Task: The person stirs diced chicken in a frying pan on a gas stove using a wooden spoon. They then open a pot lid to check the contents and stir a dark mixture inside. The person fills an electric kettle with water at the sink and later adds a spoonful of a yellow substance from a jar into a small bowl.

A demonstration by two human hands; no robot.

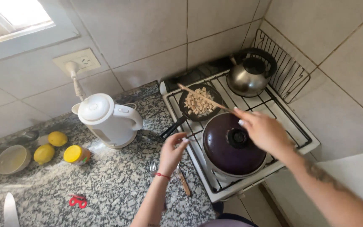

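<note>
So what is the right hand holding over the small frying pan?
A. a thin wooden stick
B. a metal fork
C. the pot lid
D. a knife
A: the right hand grips a thin wooden stick that reaches across the small frying pan of pale food pieces.

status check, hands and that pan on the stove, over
Right hand shut on wooden stick, tip over small pan of diced pieces. Left hand open near pan handle. Lidded pot in front.

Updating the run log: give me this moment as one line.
right hand: holds wooden stick over small pan | left hand: open, near pan handle | lidded pot: front burner
</note>
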